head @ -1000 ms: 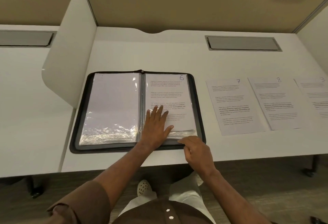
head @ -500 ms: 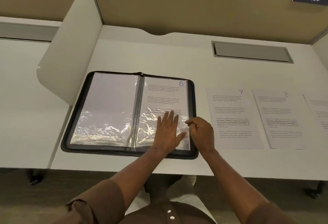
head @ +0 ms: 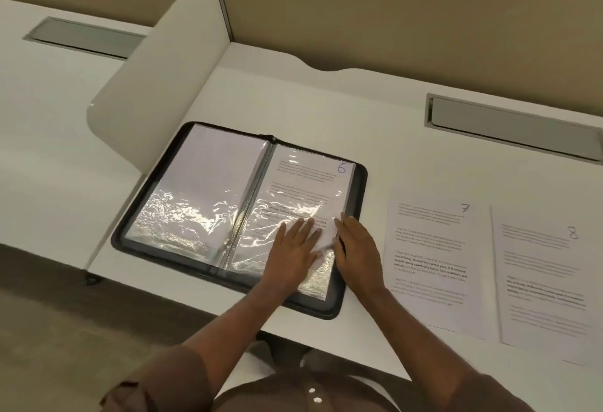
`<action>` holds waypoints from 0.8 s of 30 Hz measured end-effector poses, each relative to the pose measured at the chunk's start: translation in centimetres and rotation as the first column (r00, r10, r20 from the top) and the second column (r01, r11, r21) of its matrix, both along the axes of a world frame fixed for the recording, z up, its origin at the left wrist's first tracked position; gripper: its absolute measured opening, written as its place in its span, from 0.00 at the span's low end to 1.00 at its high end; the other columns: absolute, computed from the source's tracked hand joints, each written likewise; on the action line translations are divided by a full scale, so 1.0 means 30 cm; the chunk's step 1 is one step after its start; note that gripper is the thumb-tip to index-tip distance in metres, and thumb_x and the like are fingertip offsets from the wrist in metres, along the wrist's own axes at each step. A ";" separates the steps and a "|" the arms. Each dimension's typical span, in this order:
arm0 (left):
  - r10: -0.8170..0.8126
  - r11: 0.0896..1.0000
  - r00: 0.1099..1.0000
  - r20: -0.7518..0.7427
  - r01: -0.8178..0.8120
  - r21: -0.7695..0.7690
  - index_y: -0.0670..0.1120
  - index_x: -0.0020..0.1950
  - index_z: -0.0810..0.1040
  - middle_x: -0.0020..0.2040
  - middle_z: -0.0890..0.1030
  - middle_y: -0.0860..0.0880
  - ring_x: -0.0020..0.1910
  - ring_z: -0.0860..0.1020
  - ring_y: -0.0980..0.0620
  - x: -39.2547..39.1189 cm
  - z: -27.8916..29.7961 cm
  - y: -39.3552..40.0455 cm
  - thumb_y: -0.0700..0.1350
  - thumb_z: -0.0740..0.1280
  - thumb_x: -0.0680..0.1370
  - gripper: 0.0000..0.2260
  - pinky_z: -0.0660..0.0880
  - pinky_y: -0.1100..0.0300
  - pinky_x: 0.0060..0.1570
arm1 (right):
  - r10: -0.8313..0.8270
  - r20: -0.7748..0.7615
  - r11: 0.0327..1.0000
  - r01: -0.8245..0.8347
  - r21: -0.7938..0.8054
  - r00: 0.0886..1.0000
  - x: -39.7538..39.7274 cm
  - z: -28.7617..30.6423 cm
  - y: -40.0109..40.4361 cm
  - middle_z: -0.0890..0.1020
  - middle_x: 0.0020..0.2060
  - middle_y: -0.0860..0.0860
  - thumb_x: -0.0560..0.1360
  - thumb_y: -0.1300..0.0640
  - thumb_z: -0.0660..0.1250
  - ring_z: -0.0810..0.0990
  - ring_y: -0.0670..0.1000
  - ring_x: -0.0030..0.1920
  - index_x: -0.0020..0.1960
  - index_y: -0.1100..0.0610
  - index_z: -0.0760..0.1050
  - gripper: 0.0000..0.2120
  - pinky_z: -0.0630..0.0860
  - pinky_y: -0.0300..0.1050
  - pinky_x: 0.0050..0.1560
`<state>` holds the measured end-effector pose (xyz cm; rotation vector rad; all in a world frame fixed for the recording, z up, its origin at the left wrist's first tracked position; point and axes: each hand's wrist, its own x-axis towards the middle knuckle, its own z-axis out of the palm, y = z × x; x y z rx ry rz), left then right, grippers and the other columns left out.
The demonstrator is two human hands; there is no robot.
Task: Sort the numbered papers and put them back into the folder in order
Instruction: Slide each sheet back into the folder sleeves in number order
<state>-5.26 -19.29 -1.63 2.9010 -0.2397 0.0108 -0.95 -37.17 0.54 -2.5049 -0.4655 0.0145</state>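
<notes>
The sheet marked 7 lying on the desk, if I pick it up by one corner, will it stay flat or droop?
The sheet marked 7 looks like a single thin page lying flush on the desk, so it would probably droop. Being that flat, it may slide before an edge lifts.

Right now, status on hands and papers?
Left hand flat on page 6 in folder. Right hand at sleeve's outer edge. Pages 7 and 8 waiting right. Nothing blocking.

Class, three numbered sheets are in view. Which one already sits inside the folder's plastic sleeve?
Sheet 6, in the right-hand sleeve of the open folder, under both hands. Sheets 7 and 8 lie bare on the desk to its right.
</notes>
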 end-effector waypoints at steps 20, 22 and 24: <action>0.180 0.691 0.886 -0.427 -0.423 -0.586 0.48 0.52 0.85 0.48 0.85 0.51 0.47 0.82 0.53 0.205 0.329 0.171 0.67 0.65 0.77 0.23 0.76 0.57 0.51 | 0.063 -0.102 0.924 -0.019 0.383 0.993 -0.068 0.111 0.248 0.73 0.73 0.44 0.82 0.58 0.62 0.71 0.45 0.72 0.74 0.36 0.67 0.25 0.72 0.53 0.71; 0.169 0.686 0.855 -0.490 -0.459 -0.565 0.44 0.45 0.84 0.40 0.84 0.47 0.40 0.83 0.47 0.246 0.363 0.218 0.61 0.72 0.75 0.19 0.80 0.53 0.43 | 0.094 -0.115 0.941 -0.051 0.335 0.989 -0.071 0.104 0.265 0.70 0.75 0.42 0.82 0.57 0.63 0.69 0.45 0.74 0.73 0.37 0.69 0.24 0.71 0.50 0.72; 0.155 0.693 0.844 -0.514 -0.463 -0.552 0.40 0.40 0.83 0.35 0.83 0.42 0.34 0.83 0.43 0.270 0.376 0.287 0.51 0.75 0.75 0.15 0.82 0.52 0.34 | 0.137 -0.100 0.951 -0.103 0.292 0.986 -0.073 0.099 0.280 0.68 0.76 0.39 0.81 0.54 0.62 0.67 0.44 0.75 0.72 0.43 0.73 0.19 0.67 0.42 0.73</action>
